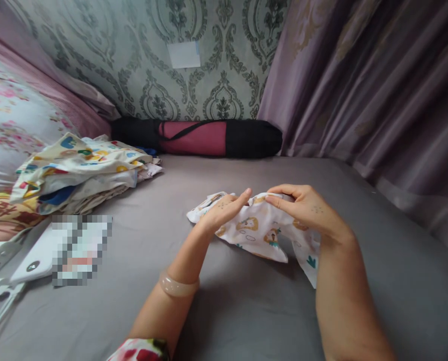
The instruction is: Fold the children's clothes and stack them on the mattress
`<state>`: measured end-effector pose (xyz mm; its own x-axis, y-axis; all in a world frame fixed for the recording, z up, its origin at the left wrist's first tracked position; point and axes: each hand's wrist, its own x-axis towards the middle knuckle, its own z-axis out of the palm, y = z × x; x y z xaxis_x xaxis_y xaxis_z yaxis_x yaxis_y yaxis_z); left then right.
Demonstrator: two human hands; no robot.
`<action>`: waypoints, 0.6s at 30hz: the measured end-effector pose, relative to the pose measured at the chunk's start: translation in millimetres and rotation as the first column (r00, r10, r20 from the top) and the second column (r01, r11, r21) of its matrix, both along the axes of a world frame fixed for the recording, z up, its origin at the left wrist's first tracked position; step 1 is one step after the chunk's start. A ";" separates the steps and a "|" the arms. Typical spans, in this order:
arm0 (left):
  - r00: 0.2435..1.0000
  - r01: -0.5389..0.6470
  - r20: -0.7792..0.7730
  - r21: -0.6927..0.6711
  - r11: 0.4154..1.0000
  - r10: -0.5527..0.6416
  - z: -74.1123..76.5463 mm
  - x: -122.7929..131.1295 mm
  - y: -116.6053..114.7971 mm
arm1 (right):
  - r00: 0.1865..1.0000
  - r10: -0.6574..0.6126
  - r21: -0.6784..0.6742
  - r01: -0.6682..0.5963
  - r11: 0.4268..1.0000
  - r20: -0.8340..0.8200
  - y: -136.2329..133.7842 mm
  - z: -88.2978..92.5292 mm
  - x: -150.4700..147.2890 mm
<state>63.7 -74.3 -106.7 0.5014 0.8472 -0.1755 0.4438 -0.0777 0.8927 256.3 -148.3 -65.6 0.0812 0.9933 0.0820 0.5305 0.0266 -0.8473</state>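
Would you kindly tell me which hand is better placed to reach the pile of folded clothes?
Probably the left. The left hand rests on the printed cloth on the side nearer the pile of folded clothes; the right hand pinches the cloth's edge farther away.

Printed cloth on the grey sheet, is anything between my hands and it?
Nothing visible does. The left hand lies on the left part of the printed cloth, and the right hand pinches its upper edge, both in direct contact. The pile of folded clothes sits apart to the left on the grey sheet.
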 end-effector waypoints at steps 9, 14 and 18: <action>0.904 0.137 0.427 -0.288 0.948 -0.001 -2.7 -3.0 0.6 | 0.999 -0.010 -0.082 0.013 0.997 0.035 -1.2 -0.6 4.3; 0.905 0.134 0.421 -0.170 0.976 -0.051 1.1 -3.0 -1.9 | 0.981 0.073 -0.062 -0.063 0.996 0.178 3.0 -7.1 11.2; 0.926 0.129 0.363 -0.051 0.990 -0.102 0.7 -1.2 -4.4 | 0.988 0.105 0.018 -0.108 0.994 0.111 7.9 -13.9 4.7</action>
<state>62.5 -78.6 -106.0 0.6362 0.7711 -0.0251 0.0852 -0.0379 0.9956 261.0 -140.4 -79.4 -0.0360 0.9934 0.1087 0.6135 0.1078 -0.7823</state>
